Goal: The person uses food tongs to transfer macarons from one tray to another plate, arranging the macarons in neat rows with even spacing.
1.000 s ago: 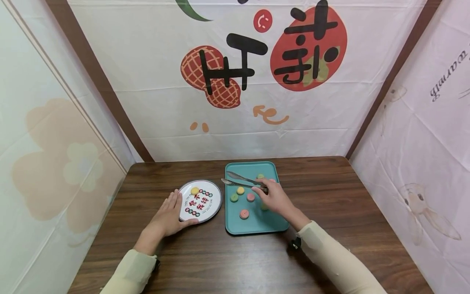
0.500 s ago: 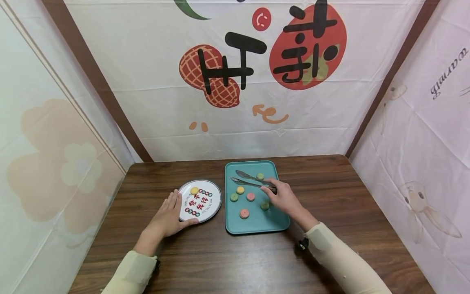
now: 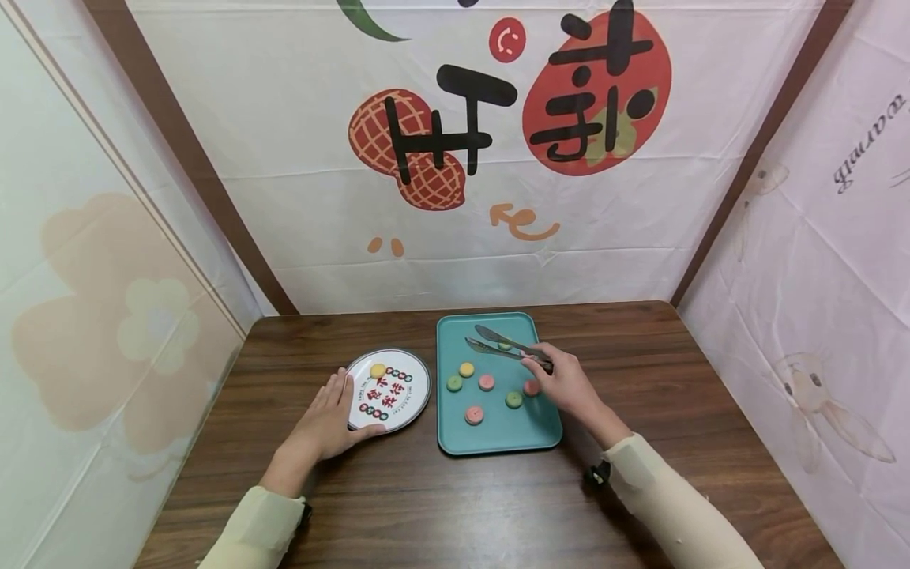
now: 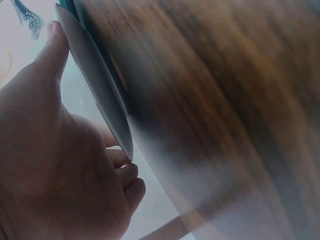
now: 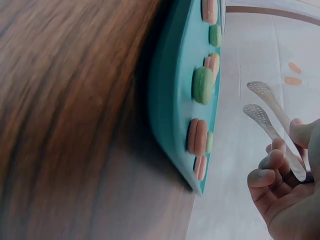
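Note:
My right hand (image 3: 565,383) grips metal tongs (image 3: 498,348) over the back right of a teal tray (image 3: 498,437). In the right wrist view the perforated tong tips (image 5: 259,102) stand apart with nothing between them. Pink, green and yellow macarons lie on the tray, among them a pink macaron (image 3: 532,387) and a green macaron (image 3: 514,400) close by my right hand. My left hand (image 3: 323,427) touches the left rim of a white printed plate (image 3: 411,395), fingers and thumb spread along its edge. One yellow macaron (image 3: 377,371) sits near the plate's back left.
The tray lies right of the plate on a dark wooden table (image 3: 441,506), a narrow strip of wood between them. A printed cloth backdrop (image 3: 320,229) rises behind the table's back edge, and cloth panels stand at both sides.
My right hand has moved to the right with the tongs, whose tips went from the tray's left edge to its back middle. The left hand, plate and its yellow macaron stay put.

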### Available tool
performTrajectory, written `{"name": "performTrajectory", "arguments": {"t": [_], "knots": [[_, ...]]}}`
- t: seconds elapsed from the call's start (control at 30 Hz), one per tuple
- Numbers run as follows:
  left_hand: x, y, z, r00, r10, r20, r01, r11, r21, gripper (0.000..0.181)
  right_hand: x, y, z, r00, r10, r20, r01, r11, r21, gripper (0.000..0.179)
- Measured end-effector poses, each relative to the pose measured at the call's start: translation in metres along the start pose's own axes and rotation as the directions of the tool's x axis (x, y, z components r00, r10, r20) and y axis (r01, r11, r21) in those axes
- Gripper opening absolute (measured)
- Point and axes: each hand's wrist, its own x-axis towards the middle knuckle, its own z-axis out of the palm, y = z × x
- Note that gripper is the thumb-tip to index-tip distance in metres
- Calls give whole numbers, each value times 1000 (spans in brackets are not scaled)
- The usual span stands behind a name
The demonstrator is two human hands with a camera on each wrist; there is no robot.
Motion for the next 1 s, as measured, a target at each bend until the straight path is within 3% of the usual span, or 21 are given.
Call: {"name": "performTrajectory", "arguments": {"t": [0.23,1.0], "knots": [[2,-1,3,1000,-5,3,5,1000,1,132,-1,11,-8,1000,19,-14,-19,999,-42,41],[1,3,0,1000,-15,17,15,1000,3,129,-2,38,-27,998,49,-39,-51,998,-41,37]]}}
